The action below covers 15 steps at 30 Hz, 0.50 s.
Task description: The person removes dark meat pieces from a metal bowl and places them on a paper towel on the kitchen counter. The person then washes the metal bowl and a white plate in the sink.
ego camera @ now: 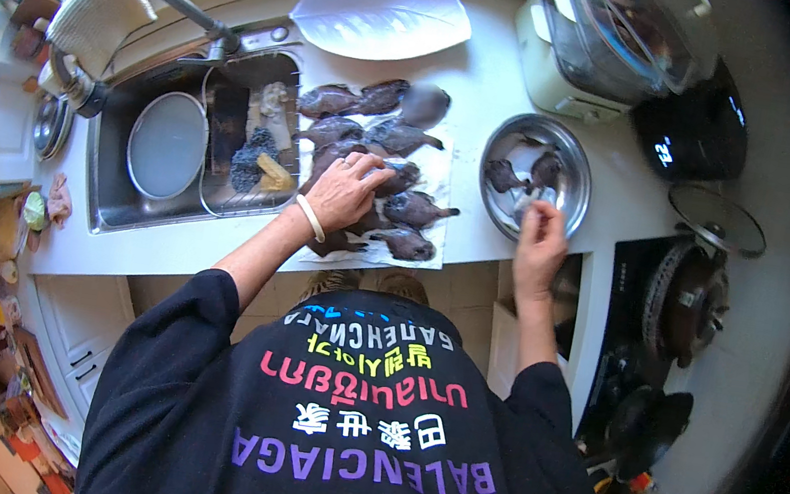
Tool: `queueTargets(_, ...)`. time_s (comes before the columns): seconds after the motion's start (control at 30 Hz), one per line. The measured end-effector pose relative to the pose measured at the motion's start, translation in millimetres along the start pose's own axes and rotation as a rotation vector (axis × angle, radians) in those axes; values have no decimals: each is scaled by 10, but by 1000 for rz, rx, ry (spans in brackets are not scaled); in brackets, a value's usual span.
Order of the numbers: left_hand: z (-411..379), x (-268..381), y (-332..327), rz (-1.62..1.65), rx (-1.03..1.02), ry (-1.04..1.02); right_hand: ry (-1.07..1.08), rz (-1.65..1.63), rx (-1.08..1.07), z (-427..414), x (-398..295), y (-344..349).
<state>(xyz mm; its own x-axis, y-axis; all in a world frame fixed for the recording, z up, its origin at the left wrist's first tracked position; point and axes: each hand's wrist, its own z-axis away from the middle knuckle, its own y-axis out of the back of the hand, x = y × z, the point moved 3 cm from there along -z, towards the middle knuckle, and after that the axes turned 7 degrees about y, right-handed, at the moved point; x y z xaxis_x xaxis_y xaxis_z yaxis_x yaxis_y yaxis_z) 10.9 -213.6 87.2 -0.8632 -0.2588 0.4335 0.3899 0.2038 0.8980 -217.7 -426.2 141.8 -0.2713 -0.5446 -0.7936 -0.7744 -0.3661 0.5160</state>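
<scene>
My left hand [346, 191], wearing a pale bangle and a ring, reaches over several dark, plump whole fish laid out on white paper towels [442, 178]. Its bent fingertips touch one dark fish [399, 178]; whether they grip it I cannot tell. Another fish [417, 209] lies just below, its tail towards the right. Over the near rim of a round stainless steel bowl [581, 175], my right hand [541, 256] pinches a small whitish piece [523, 204], too indistinct to name. Inside the bowl are a few dark fish [502, 176].
To the left is a steel sink [105, 206] with a round basin [167, 145], wire rack, dark scouring pad [252, 160] and faucet [193, 14]. A white leaf-shaped plate [382, 14] lies behind the fish. A pale appliance [558, 80], glass lid [717, 220] and cooktop [624, 317] stand right.
</scene>
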Motion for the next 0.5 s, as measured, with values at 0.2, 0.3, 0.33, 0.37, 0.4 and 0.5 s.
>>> queueTargets(0.2,-227,51,-148,-43,-75,110,43,344,-13,-476,749,738)
queueTargets(0.3,-337,121,-216,-76,-43,43,-112,401,-191,-563,818,593)
queueTargets(0.33,-367,149,-258,-89,-44,16,-74,395,-224,-560,884,508)
queueTargets(0.37,-396,176,-287,-103,-43,-8,-33,389,-258,-554,942,421)
queueTargets(0.4,-421,153,-285,-156,-38,32,0,404,-307,-574,911,284)
queueTargets(0.5,-498,189,-143,-82,70,139,28,462,-481,-600,827,-149)
